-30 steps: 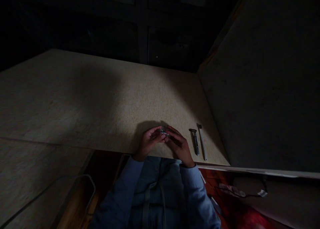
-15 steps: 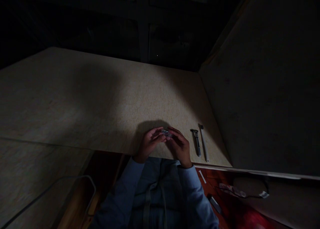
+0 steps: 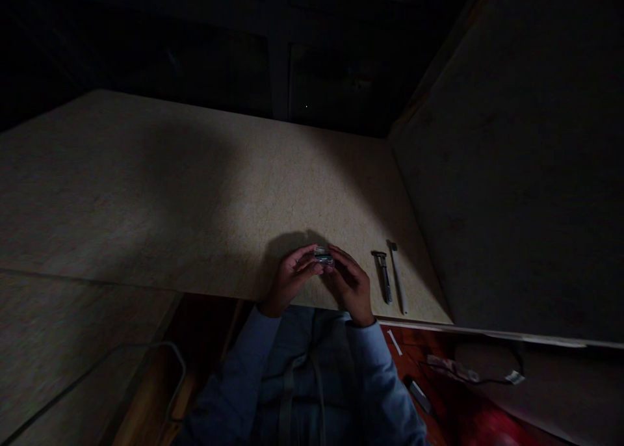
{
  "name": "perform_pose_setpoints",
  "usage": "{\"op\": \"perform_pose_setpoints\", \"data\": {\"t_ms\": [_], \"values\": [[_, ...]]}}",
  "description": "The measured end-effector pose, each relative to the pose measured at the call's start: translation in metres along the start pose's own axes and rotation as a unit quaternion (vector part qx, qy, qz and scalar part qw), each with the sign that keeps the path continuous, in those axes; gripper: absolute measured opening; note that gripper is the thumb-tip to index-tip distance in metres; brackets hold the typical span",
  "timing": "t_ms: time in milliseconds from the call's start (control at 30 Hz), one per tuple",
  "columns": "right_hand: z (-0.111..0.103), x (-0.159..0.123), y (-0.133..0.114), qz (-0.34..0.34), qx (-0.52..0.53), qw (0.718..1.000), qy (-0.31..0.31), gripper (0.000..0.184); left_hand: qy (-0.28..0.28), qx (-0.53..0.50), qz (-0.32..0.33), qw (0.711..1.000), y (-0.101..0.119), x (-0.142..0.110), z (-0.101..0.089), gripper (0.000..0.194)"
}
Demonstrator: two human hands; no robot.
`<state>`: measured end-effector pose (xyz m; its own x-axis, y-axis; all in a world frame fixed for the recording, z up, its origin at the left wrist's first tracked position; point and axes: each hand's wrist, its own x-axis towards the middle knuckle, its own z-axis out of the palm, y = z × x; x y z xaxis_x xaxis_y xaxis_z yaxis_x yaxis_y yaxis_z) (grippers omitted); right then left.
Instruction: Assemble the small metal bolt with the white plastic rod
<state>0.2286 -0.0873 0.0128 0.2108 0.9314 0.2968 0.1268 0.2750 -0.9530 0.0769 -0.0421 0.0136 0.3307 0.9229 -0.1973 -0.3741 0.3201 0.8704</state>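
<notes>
Between my two hands is a small clear plastic case [image 3: 324, 256] with a dark band across its middle; dim light hides what is inside. My left hand [image 3: 292, 275] grips its left end, thumb below and fingers above. The right end is pinched the same way by my right hand [image 3: 351, 280]. Both hands are just above the near edge of the table. To the right of my right hand lies a razor [image 3: 385, 278] with a dark head and handle. Beside it is a light-handled toothbrush [image 3: 398, 280] with dark bristles, its head pointing away from me.
The pale speckled table [image 3: 287, 173] meets an upright panel [image 3: 517, 173] on the right. A cable [image 3: 121, 347] loops at the lower left. Below the table edge at right are a white strip [image 3: 394, 342], a small grey box-like object [image 3: 419, 396] and red cloth [image 3: 480, 420].
The clear case has tilted in my fingers, so more of its face and the dark band now show. My hands have barely shifted; the razor and toothbrush lie as before.
</notes>
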Motion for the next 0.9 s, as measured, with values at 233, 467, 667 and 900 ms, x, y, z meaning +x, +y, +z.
{"op": "perform_pose_setpoints", "data": {"t_ms": [233, 467, 667, 900], "values": [[-0.0018, 0.0011, 0.0000, -0.046, -0.052, 0.998, -0.004, 0.027, -0.007, 0.001, 0.012, 1.000, -0.0016, 0.0008, -0.0012, 0.058], [-0.0002, 0.0009, -0.0040, -0.083, -0.110, 0.990, -0.012, 0.027, 0.005, 0.004, 0.018, 1.000, -0.0034, 0.0013, -0.0007, 0.061], [-0.0001, 0.0007, -0.0018, -0.072, -0.111, 0.991, 0.002, 0.024, 0.005, 0.003, 0.022, 1.000, -0.0037, 0.0011, -0.0004, 0.060], [0.0005, 0.0034, -0.0017, 0.000, -0.005, 1.000, -0.002, 0.022, 0.004, -0.002, 0.021, 1.000, -0.0093, 0.0027, -0.0024, 0.061]]}}
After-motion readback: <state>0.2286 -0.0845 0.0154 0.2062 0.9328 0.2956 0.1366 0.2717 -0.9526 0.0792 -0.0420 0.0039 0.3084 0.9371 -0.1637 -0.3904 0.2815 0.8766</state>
